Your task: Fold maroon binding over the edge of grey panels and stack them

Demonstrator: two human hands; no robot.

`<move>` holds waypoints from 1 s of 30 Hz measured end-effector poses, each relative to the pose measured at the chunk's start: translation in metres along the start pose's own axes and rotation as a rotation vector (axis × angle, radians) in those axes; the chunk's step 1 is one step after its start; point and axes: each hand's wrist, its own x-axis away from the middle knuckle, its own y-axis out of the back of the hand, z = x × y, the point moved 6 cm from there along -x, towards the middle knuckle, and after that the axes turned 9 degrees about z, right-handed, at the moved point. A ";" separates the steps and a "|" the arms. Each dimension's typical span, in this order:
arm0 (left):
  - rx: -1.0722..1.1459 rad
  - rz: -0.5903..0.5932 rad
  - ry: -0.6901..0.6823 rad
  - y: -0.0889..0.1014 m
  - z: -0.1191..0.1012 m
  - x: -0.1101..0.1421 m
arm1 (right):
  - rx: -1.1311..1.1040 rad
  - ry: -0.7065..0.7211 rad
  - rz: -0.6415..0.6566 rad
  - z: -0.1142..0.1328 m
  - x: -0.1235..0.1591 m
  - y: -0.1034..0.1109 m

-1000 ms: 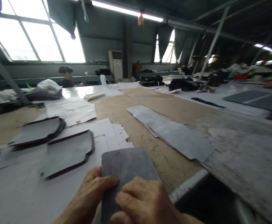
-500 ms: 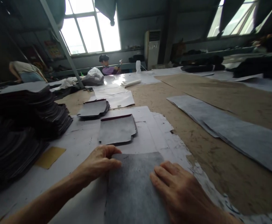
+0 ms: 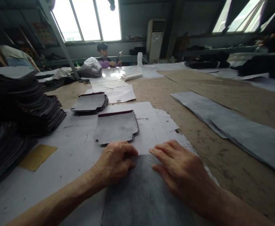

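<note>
A grey felt-like sheet [image 3: 142, 194] lies flat in front of me and runs out of view at the bottom. My left hand [image 3: 117, 161] grips its far edge near the left corner, between thumb and curled fingers. At the far right corner rests my right hand [image 3: 179, 169], its fingers stretched forward over the edge and its thumb apart on the sheet. Just beyond my hands sits a small stack of cut grey pieces [image 3: 117, 127] with a dark red strip along the back edge. Behind it to the left is a similar stack [image 3: 89, 103].
Tall piles of dark cut pieces [image 3: 33, 100] stand at the left, near a yellow card [image 3: 38, 157]. Long grey sheets [image 3: 233, 125] lie across the brown table covering [image 3: 198, 125] on the right. A person [image 3: 104, 56] sits at the far side; another [image 3: 14, 56] bends over at the left.
My left hand has moved right along the sheet's far edge. My right hand has shifted forward to the far right corner, its thumb now apart from the fingers. The view has tilted slightly down.
</note>
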 end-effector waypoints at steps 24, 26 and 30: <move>-0.282 -0.106 -0.685 -0.008 -0.015 0.029 | 0.111 0.328 0.093 0.004 0.002 -0.020; -0.293 -0.106 -0.687 -0.009 -0.015 0.030 | 0.108 0.321 0.103 0.004 0.002 -0.021; -0.339 -0.117 -0.695 -0.010 -0.016 0.029 | 0.189 0.294 0.089 0.010 -0.001 -0.017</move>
